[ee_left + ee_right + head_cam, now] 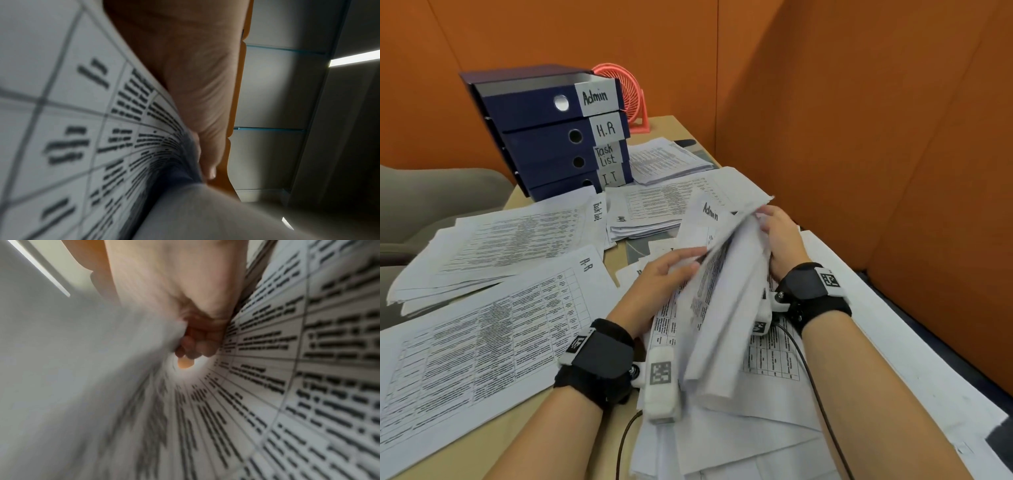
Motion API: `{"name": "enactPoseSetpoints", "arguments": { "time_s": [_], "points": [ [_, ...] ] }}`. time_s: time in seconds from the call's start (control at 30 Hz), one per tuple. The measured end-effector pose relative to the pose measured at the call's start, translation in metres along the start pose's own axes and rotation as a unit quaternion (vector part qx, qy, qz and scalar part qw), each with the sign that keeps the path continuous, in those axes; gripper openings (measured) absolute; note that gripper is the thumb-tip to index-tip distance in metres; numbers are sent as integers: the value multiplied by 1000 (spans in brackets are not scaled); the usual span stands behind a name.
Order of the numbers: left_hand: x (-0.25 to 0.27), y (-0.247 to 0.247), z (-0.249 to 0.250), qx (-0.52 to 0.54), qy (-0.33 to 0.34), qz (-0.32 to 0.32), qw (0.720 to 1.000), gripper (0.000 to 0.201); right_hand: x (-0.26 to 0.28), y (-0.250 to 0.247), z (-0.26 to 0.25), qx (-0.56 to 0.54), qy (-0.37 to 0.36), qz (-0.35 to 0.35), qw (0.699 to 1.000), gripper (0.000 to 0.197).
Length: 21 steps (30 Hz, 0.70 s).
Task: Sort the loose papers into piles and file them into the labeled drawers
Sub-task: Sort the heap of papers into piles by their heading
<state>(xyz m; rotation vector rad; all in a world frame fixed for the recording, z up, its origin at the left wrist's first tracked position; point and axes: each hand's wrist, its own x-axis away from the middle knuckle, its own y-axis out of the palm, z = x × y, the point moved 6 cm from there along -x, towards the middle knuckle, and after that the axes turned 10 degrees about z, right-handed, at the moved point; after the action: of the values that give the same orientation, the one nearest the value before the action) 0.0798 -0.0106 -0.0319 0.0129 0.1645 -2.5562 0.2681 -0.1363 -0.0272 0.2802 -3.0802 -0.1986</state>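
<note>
A bent bundle of printed papers (726,291) is held up over the desk between both hands, its sheets fanned apart; one sheet reads "Admin". My left hand (685,263) pinches the bundle's left side, with the palm against a printed sheet (82,129) in the left wrist view. My right hand (767,219) grips the far right edge, its fingers (191,350) curled into the sheets (267,386). The navy drawer unit (551,130) stands at the back left, labelled Admin, H.R, Task List and I.T; the drawers look closed.
Sorted piles lie on the desk: "Task list" (500,246) at the left, "H.R" (482,335) in front, one in the middle (647,212), one at the back (667,161). Loose sheets (876,342) spread under my arms. A pink fan (630,99) stands behind the drawers. Orange partitions (859,120) enclose the desk.
</note>
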Motion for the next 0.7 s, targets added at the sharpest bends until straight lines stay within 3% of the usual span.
{"name": "enactPoseSetpoints", "arguments": {
  "time_s": [0.03,0.07,0.13,0.17,0.27,0.33,0.4,0.47,0.5,0.53,0.6,0.63,0.67,0.7],
  "points": [
    [2,5,0,-18,4,-33,999,31,2,5,1,1,11,-26,1000,18],
    [4,8,0,-30,5,-58,998,37,2,9,5,11,33,-52,998,25],
    [5,10,-1,-49,9,-84,995,42,0,15,13,36,73,-105,991,63],
    [4,9,-2,-61,12,-84,995,43,6,17,11,41,76,-125,988,69],
    [3,8,-3,-62,15,-78,995,40,10,21,9,2,67,-159,985,40],
    [3,8,-3,-41,11,-70,997,45,4,13,13,-13,68,-114,991,33],
    [-1,6,-6,-9,-12,-52,999,59,-2,3,10,-26,50,-34,998,4],
    [-4,3,-9,52,-34,-35,997,71,-7,-7,6,10,20,27,999,14],
    [-6,1,-13,88,-49,-32,994,76,-3,-2,2,4,7,-3,1000,8],
    [-7,-1,-15,113,-56,-28,992,80,3,9,1,-12,17,-77,997,14],
    [-9,-2,-16,113,-58,-11,992,97,26,33,3,-49,81,-247,964,49],
    [-7,-2,-13,82,-57,6,995,105,34,40,4,-40,101,-292,950,63],
    [-9,-3,-14,42,-52,25,997,100,41,46,3,-38,108,-321,940,73],
    [-11,-3,-15,21,-54,39,998,79,43,46,2,-20,102,-321,941,78]
  ]
}}
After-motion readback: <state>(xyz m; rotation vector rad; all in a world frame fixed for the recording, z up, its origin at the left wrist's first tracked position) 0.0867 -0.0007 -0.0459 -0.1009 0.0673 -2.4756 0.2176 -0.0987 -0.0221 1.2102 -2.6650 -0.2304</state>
